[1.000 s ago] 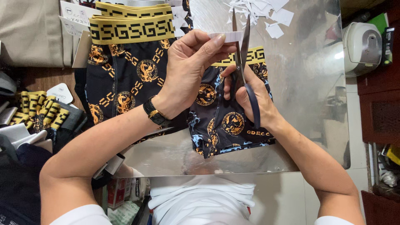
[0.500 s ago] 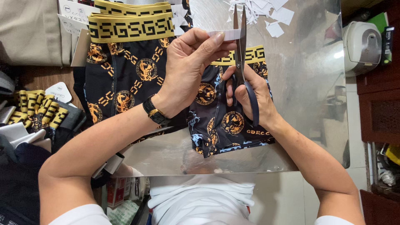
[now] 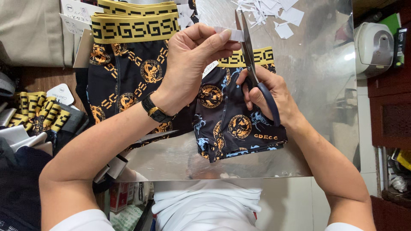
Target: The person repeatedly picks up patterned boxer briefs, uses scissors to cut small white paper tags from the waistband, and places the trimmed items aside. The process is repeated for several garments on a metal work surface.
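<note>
My left hand [image 3: 190, 60] pinches a small white paper strip [image 3: 227, 33] above a dark patterned pair of shorts [image 3: 233, 115] with a yellow waistband, lying on a shiny metal tabletop [image 3: 317, 85]. My right hand [image 3: 267, 92] grips dark-handled scissors [image 3: 250, 55], blades pointing up and touching the strip's right end. A black watch [image 3: 155, 110] sits on my left wrist.
A stack of similar shorts [image 3: 128, 64] lies to the left. Folded ones [image 3: 40, 113] sit at far left with white tags [image 3: 60, 93]. White paper scraps [image 3: 274, 13] litter the table's far side. A white appliance [image 3: 374, 47] stands at right beside wooden furniture [image 3: 391, 115].
The scissors' blades have come nearly together against the white strip, and both hands have shifted slightly; the shorts lie as before.
</note>
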### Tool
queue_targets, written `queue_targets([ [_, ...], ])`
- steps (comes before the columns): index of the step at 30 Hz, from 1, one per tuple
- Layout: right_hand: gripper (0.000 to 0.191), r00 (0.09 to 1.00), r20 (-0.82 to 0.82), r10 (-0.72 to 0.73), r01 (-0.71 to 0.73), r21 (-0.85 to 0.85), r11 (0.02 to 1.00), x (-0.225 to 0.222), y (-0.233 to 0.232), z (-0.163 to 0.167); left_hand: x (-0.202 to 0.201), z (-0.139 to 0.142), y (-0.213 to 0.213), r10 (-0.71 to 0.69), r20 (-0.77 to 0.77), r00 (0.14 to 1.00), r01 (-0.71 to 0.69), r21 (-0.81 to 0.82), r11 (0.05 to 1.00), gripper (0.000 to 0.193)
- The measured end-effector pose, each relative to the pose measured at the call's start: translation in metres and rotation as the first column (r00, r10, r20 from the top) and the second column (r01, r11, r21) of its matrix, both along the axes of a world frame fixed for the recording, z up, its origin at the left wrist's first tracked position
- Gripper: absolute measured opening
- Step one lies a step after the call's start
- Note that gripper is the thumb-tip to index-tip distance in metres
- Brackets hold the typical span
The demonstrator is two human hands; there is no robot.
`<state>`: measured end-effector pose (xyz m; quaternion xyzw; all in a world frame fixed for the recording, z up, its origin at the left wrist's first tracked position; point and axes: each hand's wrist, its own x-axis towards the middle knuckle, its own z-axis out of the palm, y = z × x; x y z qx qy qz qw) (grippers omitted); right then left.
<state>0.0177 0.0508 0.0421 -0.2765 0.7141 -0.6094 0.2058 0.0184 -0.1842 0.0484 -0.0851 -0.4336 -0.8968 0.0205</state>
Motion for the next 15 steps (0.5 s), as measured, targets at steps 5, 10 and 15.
queue_targets([
  [5,0.066,0.999,0.037,0.0,-0.003,0.064,0.998,-0.004,0.009,0.005,-0.002,-0.001,-0.002,0.004,0.03,1.0,-0.003,-0.028,1.0,0.014],
  [10,0.063,1.0,-0.024,0.013,-0.01,0.129,0.992,-0.01,0.016,0.009,-0.004,-0.001,-0.004,0.002,0.045,0.999,0.001,-0.053,0.999,0.013],
  [15,0.06,1.0,-0.026,0.016,-0.012,0.155,0.988,-0.014,0.022,0.009,-0.005,-0.002,-0.005,0.004,0.047,0.999,0.0,-0.091,0.996,0.012],
])
